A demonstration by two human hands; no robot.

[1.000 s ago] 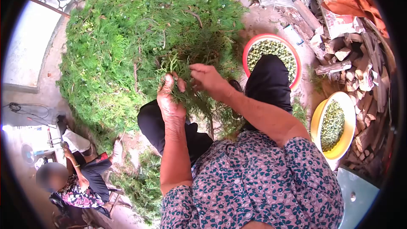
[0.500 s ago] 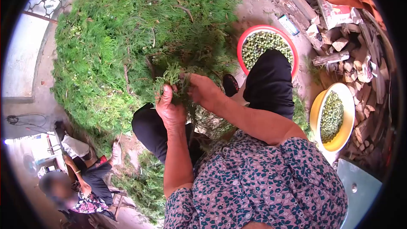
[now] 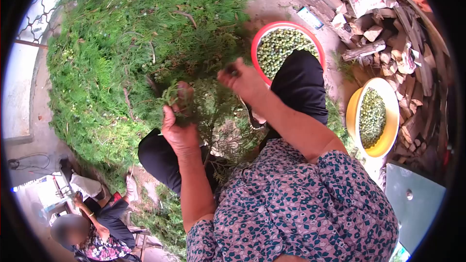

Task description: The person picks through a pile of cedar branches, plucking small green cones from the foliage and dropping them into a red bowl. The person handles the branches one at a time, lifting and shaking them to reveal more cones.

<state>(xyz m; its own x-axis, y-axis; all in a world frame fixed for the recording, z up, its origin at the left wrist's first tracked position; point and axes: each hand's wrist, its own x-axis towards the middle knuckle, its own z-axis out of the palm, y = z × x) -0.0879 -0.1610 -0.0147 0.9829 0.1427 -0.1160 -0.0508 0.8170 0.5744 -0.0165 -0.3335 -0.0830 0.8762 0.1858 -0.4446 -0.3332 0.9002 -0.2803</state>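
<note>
My left hand (image 3: 180, 133) is closed on a leafy evergreen sprig (image 3: 171, 92), its fingers partly behind the foliage. Over to the right, my right hand (image 3: 243, 81) is raised apart from the sprig, fingers curled together and slightly smeared; what they hold, if anything, I cannot make out. A sparse, mostly stripped-looking branch (image 3: 211, 128) hangs between my knees. In front lies a big heap of green evergreen branches (image 3: 107, 63). Close beyond my right hand stands a red-rimmed basin (image 3: 255, 51) of small round green cones, partly hidden by my knee.
A yellow basin (image 3: 354, 111) with more green cones stands at the right, beside stacked firewood (image 3: 412, 92). A grey-green board (image 3: 417, 206) is at lower right. At lower left another person (image 3: 104, 233) sits near more branches (image 3: 162, 221).
My right hand has pulled away from the sprig toward the red-rimmed basin. My left hand still holds the sprig. The whole view has shifted slightly.
</note>
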